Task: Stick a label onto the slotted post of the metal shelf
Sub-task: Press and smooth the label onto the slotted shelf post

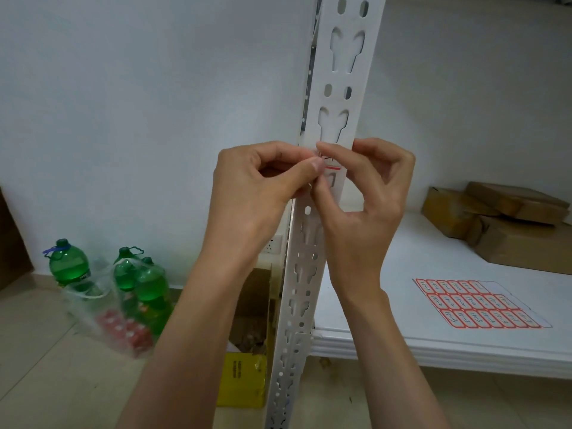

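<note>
Here, both hands meet at the white slotted post (332,125): the left hand (260,184) and right hand (368,193) pinch a small red-edged label (331,167) with curled fingertips against the post's front face. Its handwriting is too hidden to read. On the shelf board (402,261), near its front edge, lies a sheet of red-bordered labels (478,305), their marks illegible.

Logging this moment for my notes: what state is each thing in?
label: partly on the post, held at its left end
left hand: pinches the label
right hand: fingertip at the label's top
slotted post: upright
label sheet: flat on the shelf, some labels gone
green bottles: upright on the floor
</note>
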`<state>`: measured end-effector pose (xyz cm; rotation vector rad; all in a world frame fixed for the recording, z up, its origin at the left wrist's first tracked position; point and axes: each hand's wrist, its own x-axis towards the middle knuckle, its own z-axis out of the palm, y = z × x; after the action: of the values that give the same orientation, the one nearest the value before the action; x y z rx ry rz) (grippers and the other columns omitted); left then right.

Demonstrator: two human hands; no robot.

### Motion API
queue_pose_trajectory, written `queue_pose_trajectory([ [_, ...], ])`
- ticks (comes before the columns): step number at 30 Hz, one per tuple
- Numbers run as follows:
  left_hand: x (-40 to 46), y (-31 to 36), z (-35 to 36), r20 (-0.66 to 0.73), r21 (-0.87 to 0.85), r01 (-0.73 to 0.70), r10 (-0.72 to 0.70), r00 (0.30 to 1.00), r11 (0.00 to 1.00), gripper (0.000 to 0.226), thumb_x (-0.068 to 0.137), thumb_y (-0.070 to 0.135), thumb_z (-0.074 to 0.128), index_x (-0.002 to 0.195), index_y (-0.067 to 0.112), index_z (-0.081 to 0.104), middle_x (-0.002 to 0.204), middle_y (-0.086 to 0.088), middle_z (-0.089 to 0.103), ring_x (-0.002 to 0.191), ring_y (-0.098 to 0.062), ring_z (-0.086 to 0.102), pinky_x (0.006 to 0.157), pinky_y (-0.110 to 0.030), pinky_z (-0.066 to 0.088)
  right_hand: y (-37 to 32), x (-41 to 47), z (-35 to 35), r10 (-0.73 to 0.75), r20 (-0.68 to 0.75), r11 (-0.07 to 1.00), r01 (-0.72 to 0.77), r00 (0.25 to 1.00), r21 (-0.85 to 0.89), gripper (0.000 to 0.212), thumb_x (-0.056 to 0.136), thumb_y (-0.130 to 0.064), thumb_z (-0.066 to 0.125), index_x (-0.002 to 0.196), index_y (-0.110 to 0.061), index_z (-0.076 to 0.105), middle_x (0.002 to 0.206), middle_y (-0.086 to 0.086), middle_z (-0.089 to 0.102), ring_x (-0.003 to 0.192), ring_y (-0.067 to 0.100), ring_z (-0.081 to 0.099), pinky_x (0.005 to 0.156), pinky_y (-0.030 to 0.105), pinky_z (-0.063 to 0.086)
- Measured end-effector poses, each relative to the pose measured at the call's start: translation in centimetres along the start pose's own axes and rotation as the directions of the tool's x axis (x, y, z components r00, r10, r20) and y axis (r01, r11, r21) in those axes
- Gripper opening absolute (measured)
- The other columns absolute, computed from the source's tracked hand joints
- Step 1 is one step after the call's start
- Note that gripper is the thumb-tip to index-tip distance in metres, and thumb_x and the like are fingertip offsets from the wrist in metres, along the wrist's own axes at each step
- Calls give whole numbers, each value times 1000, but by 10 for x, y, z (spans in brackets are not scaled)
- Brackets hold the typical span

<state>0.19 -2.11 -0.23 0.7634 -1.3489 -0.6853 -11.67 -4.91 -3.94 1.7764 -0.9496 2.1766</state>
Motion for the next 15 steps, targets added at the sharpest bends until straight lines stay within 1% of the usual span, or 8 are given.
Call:
queue_pose_trajectory([
  [1,0,0,-2,12,15,-3,3,1000,1000,6,86,13,76,89,17,79,81,2,78,82,-13,75,79,-30,62,0,1,-1,-7,-6,1000,7,1000,-3,18,86,-12,81,104,-15,78,114,13,54,112,8,51,94,19,46],
  [3,1,1,-6,19,54,-11,10,1000,998,8,86,15,76,92,18,79,83,4,78,83,-9,74,77,-25,61,1,3,-3,-15,-20,1000,15,1000,3,17,85,-15,82,99,-21,77,113,12,57,110,7,53,91,17,48],
  [5,1,0,-6,1,76,-15,15,1000,997,8,84,16,78,92,17,79,83,5,77,82,-8,74,75,-24,61,1,4,-5,-14,-32,1000,15,999,18,15,84,-16,82,97,-22,76,112,9,59,109,8,56,88,23,53],
  [7,2,-2,-5,-31,83,-20,22,999,996,8,81,16,80,90,18,79,81,5,77,80,-8,74,74,-25,61,0,5,-5,-6,-42,1000,6,999,20,11,85,-16,82,95,-18,78,109,6,59,107,12,59,86,31,58],
  [9,2,-4,-4,-74,121,-38,47,996,992,10,80,19,82,89,19,79,81,7,77,80,-7,73,75,-26,62,-1,5,-4,8,-63,1000,-7,998,25,9,86,-16,81,94,-18,77,107,1,59,104,15,61,83,33,59],
  [10,3,-5,-3,-101,167,-61,78,992,984,11,80,21,82,90,19,78,82,7,76,80,-7,73,76,-25,61,-2,5,-4,22,-79,999,-19,997,37,10,86,-16,81,93,-20,75,105,-1,60,102,14,63,82,30,59],
  [13,2,-6,2,-167,304,-168,226,960,938,12,80,23,83,90,18,78,84,9,74,78,-5,69,74,-14,56,-2,5,-2,62,-124,996,-54,990,68,13,86,-17,80,94,-23,72,101,-4,61,97,9,65,80,19,57],
  [15,1,-8,5,-174,377,-256,340,924,890,13,81,23,83,91,16,77,87,6,73,77,-6,68,72,-12,55,-3,5,-1,71,-139,995,-61,988,73,13,86,-19,80,94,-23,70,100,-6,62,95,5,65,79,15,55],
])
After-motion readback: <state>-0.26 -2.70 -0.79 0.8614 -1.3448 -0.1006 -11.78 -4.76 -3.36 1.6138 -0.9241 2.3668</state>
